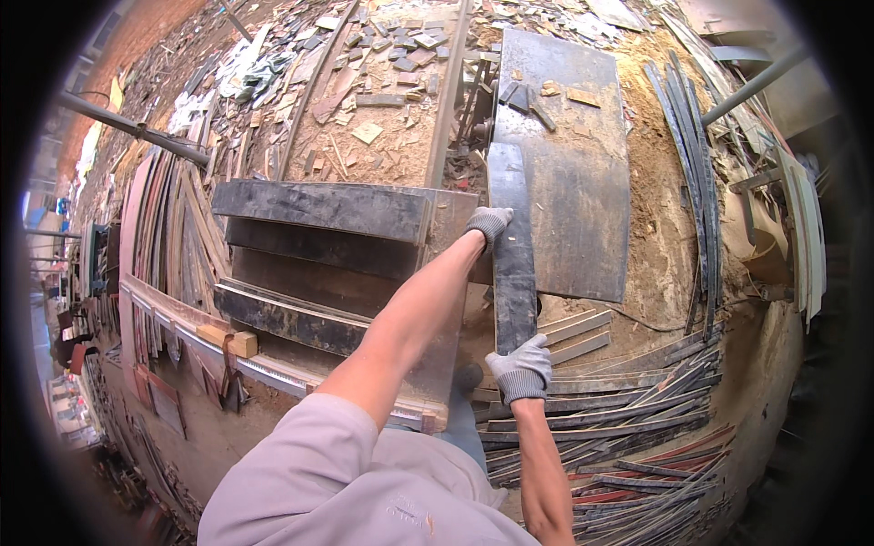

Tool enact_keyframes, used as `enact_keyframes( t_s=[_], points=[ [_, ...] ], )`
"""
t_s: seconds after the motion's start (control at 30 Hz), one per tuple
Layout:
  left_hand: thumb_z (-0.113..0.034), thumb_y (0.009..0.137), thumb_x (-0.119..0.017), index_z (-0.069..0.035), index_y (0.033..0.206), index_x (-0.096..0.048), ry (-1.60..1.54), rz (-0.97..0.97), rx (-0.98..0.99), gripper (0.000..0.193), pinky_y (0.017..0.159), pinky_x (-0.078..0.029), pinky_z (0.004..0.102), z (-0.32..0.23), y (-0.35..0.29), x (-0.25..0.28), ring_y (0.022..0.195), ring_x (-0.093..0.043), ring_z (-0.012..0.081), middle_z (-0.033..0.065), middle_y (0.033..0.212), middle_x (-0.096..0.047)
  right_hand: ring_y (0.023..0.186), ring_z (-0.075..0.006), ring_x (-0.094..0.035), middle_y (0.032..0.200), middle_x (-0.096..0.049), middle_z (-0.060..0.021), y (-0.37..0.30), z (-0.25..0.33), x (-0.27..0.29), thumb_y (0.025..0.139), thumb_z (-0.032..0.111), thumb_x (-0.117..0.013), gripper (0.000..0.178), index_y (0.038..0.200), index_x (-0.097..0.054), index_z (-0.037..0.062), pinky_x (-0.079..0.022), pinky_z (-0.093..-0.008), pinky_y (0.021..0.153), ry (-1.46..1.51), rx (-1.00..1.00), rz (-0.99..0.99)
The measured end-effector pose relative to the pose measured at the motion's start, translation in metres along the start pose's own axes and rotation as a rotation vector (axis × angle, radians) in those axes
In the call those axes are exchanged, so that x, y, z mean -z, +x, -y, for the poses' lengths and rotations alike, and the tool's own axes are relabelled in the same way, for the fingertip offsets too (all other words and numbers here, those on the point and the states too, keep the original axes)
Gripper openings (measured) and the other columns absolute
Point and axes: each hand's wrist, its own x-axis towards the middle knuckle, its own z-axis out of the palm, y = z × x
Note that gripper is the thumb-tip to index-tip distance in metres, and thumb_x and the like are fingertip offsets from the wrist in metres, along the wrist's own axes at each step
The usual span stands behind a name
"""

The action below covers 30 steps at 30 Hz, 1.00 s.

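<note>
Head view: the left hand [491, 226] is clamping the nine-o'clock edge of a dark board [513, 273]; the right hand [522, 368] is gripping its six-o'clock end. The dark board is occupying centre toward three o'clock. Were either grip slackening, it could be twisting against the large panel [583, 218] at two o'clock.

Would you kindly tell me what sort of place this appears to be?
It is probably a woodworking or board-cutting yard, judging by the scattered offcuts, the pile of narrow strips and the long dark board being handled.
</note>
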Motion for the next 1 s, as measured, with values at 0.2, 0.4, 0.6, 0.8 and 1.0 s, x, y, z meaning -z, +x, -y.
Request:
enact_keyframes(
  t_s=[0.2,0.4,0.6,0.8,1.0],
  points=[
    [-0.051,0.099,-0.074,0.008,0.125,-0.074,-0.008,-0.054,0.043,0.065,0.094,-0.060,0.0493,-0.048,-0.029,0.041,0.110,-0.078,0.0362,0.0285,0.119,-0.079,0.111,-0.0480,-0.074,0.119,-0.071,-0.0365,0.004,0.027,-0.005,0.070,0.040,-0.085,0.087,0.130,-0.045,-0.0084,-0.061,-0.0523,0.099,0.223,-0.005,0.022],
    [-0.056,0.094,-0.079,0.004,0.120,-0.070,-0.127,-0.252,-0.257,0.066,0.093,-0.060,0.0524,-0.005,-0.190,0.021,0.100,-0.077,0.0409,0.0275,0.101,-0.078,0.111,-0.0432,-0.074,0.123,-0.071,-0.0272,-0.068,-0.079,-0.047,0.070,0.044,-0.093,0.098,0.141,-0.046,-0.0039,-0.059,-0.0494,0.099,0.397,0.155,-0.100],
    [-0.051,0.099,-0.083,0.002,0.116,-0.071,-0.752,-0.262,-0.225,0.057,0.097,-0.055,0.0454,0.113,-0.334,0.046,0.109,-0.072,0.0297,0.0222,0.118,-0.077,0.114,-0.0459,-0.066,0.125,-0.067,-0.0235,-0.084,-0.169,-0.049,0.065,0.030,-0.093,0.102,0.150,-0.046,-0.0018,-0.053,-0.0550,0.102,0.047,0.727,-0.253],
    [-0.064,0.098,-0.076,0.009,0.114,-0.072,-0.666,-0.564,0.360,0.075,0.100,-0.054,0.0467,0.266,-0.351,0.155,0.111,-0.072,0.0361,0.0283,0.118,-0.077,0.113,-0.0432,-0.063,0.121,-0.066,-0.0223,-0.098,-0.060,-0.074,0.064,0.028,-0.092,0.105,0.153,-0.045,-0.0022,-0.052,-0.0534,0.100,-0.093,1.014,-0.159],
    [-0.069,0.094,-0.077,0.013,0.150,-0.056,-0.570,-0.769,0.552,0.102,0.123,-0.044,0.0462,0.393,-0.299,0.275,0.149,-0.055,0.0413,0.0320,0.159,-0.057,0.118,-0.0405,-0.063,0.129,-0.065,-0.0212,-0.116,0.134,-0.132,0.065,0.035,-0.095,0.110,0.156,-0.045,-0.0018,-0.050,-0.0517,0.104,-0.246,1.168,0.017]
  ],
)
